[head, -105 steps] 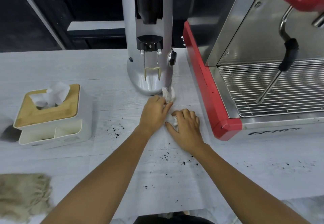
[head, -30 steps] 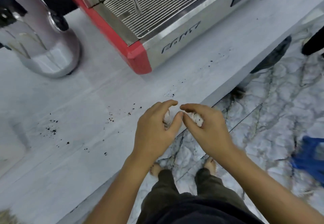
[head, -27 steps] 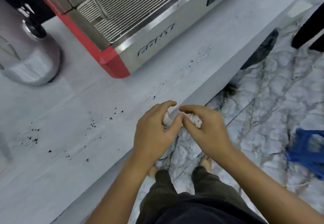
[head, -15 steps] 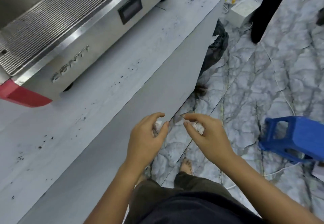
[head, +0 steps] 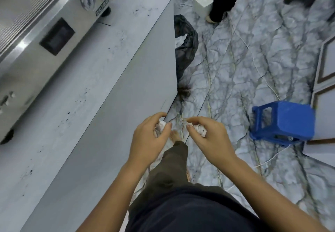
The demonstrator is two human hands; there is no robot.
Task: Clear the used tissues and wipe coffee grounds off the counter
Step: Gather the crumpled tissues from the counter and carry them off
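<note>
We have turned from the tabletop (head: 101, 79); both hands, left (head: 147, 141) and right (head: 211, 140), now carry tissues (head: 199, 129) pinched in curled fingers (head: 164, 129) toward the black bag (head: 186, 44).

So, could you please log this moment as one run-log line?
left hand: grips crumpled tissue | right hand: grips second tissue | both off counter | grounds unwiped

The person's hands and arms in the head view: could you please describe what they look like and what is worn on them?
Both forearms are bare up to the frame edge, with no sleeves showing. The left hand and right hand wear no gloves, rings, watch or bracelets. Fingernails look short and unpainted.
</note>
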